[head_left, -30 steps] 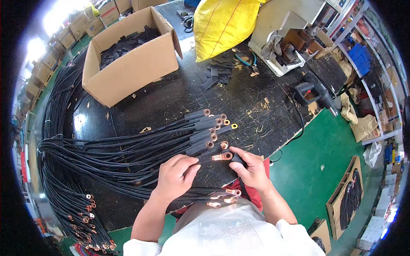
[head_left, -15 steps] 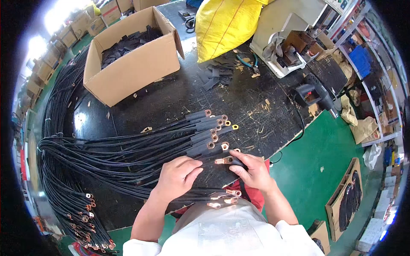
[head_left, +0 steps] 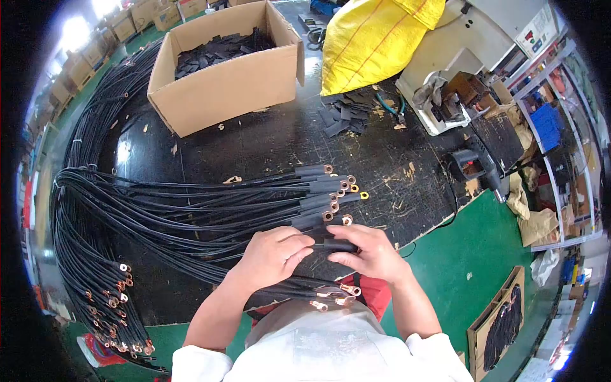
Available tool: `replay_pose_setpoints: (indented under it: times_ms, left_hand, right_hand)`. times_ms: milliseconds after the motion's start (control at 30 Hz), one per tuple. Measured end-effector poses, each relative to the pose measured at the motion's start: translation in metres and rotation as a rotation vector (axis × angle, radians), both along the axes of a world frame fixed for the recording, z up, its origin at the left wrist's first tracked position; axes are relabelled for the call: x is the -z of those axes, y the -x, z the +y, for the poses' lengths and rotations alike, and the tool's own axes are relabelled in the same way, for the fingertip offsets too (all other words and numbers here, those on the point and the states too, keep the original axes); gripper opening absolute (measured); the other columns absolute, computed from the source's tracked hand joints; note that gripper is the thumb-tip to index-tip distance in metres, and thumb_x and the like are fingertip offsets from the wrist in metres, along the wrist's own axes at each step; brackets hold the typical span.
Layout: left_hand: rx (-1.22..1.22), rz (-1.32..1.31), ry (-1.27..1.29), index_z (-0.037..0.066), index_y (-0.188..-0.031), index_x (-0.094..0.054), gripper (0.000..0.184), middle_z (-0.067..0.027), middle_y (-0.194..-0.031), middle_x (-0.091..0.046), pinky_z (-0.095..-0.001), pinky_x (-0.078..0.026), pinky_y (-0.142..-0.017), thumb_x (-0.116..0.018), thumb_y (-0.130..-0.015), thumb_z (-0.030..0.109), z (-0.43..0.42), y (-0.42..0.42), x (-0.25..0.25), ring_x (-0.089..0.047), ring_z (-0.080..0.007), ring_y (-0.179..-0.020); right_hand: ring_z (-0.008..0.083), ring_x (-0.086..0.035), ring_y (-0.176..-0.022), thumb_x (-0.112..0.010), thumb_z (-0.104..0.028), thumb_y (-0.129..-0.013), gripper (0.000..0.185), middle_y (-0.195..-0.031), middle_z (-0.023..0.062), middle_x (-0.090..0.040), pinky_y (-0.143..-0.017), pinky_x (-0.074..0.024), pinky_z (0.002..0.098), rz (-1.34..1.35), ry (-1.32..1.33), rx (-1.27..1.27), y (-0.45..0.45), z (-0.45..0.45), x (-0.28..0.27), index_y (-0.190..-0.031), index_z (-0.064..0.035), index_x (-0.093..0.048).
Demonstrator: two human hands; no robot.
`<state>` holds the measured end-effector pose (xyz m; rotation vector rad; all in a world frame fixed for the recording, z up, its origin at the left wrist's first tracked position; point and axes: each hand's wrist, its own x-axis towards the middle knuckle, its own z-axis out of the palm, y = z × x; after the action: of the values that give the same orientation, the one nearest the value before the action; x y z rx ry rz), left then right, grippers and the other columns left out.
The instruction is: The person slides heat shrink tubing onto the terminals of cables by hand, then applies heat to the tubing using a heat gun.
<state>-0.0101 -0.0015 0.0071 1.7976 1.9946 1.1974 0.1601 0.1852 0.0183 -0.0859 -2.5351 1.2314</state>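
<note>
My left hand [head_left: 270, 258] is closed, its thumb and fingertips pinching a black cable close to its end. Facing it, my right hand [head_left: 368, 253] grips a short black sleeve [head_left: 338, 246] between thumb and fingers, in line with that cable. The cable's copper lug is hidden by the sleeve and fingers. Just beyond both hands lie several black cables with dark sleeves [head_left: 321, 202] and copper ring lugs [head_left: 328, 216] at their ends. Nearer my body, other cable ends show bare copper lugs [head_left: 349, 290] without sleeves.
A cardboard box [head_left: 223, 95] of black pieces stands at the back left, beside a yellow sack [head_left: 375, 48]. Loose black sleeves [head_left: 347, 114], pliers [head_left: 391, 109] and a heat gun [head_left: 477, 169] lie farther right. A large cable bundle [head_left: 76, 184] curves along the left.
My right hand has brought the sleeve leftward over the copper lug, which showed before and is now covered. My left hand keeps its pinch. The view has shifted slightly.
</note>
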Motion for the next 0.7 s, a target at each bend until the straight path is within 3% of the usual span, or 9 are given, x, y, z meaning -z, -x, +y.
replay_pose_setpoints:
  times_ms: [67, 200, 533, 700]
  left_hand:
    - [-0.009, -0.001, -0.006, 0.006, -0.099, -0.074, 0.016, -0.0105, -0.09, -0.071, -0.0366, -0.058, -0.065, -0.078, -0.085, 0.012, -0.001, -0.001, 0.0, -0.071, -0.0283, -0.076]
    - [-0.022, 0.004, -0.029, 0.005, -0.098, -0.074, 0.016, -0.0111, -0.088, -0.071, -0.0369, -0.058, -0.064, -0.078, -0.084, 0.011, 0.001, -0.002, -0.001, -0.07, -0.0289, -0.075]
    - [-0.027, -0.014, -0.016, 0.005, -0.096, -0.072, 0.015, -0.0108, -0.087, -0.07, -0.0381, -0.057, -0.064, -0.078, -0.083, 0.008, 0.002, -0.004, 0.003, -0.069, -0.03, -0.075]
    - [-0.032, -0.013, -0.011, 0.005, -0.095, -0.071, 0.014, -0.0104, -0.086, -0.069, -0.0384, -0.057, -0.064, -0.078, -0.084, 0.009, 0.004, -0.003, 0.007, -0.069, -0.0298, -0.076]
  right_hand:
    - [0.0222, -0.067, -0.072, -0.088, -0.011, -0.077, 0.039, -0.089, 0.0108, -0.072, -0.064, -0.0533, 0.0328, 0.017, 0.081, 0.075, -0.006, -0.002, 0.008, -0.112, -0.0031, -0.074]
    - [0.0182, -0.069, -0.072, -0.088, -0.01, -0.078, 0.034, -0.084, 0.0095, -0.073, -0.059, -0.0524, 0.0309, 0.127, 0.015, 0.053, -0.001, -0.004, 0.02, -0.11, -0.0031, -0.075]
    - [0.0142, -0.076, -0.071, -0.084, -0.008, -0.085, 0.027, -0.087, 0.0091, -0.077, -0.062, -0.0601, 0.0256, 0.015, 0.292, 0.046, 0.004, -0.007, 0.035, -0.108, 0.0011, -0.075]
    - [0.0133, -0.075, -0.073, -0.085, -0.01, -0.084, 0.031, -0.088, 0.0097, -0.078, -0.063, -0.0598, 0.0254, -0.04, 0.399, 0.071, 0.007, -0.011, 0.033, -0.111, 0.0008, -0.074]
